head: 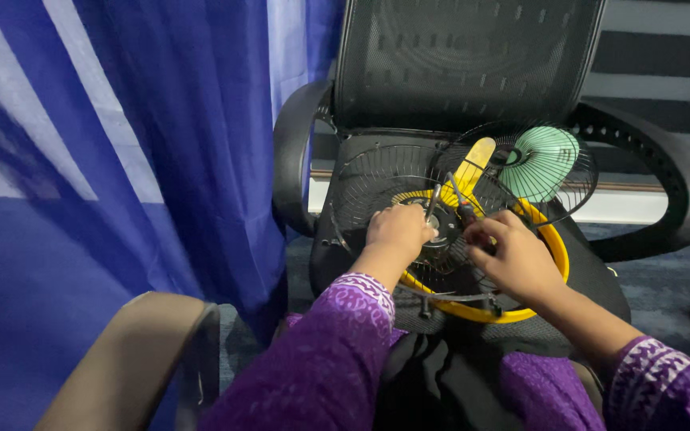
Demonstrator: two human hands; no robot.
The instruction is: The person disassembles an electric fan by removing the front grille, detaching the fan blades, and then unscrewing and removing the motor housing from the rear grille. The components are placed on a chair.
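A table fan [554, 249] with a yellow ring lies on the seat of a black mesh office chair [473, 56]. Its rear wire grille [369, 179] faces up, and a yellow blade [474, 162] shows behind my hands. The front grille with a green centre cap [549, 164] leans against the chair back. My left hand [397, 231] is closed in a fist over the fan's black hub [443, 239]. My right hand [514, 257] pinches the dark grip of a slim metal tool [458, 199] that points at the hub. The tool's tip is hidden between my hands.
A blue curtain [137, 144] hangs at the left. The chair's curved armrests [291, 152] stand on both sides of the fan. A brown armrest [133, 359] of my own seat is at the lower left. Dark carpet [672, 295] lies to the right.
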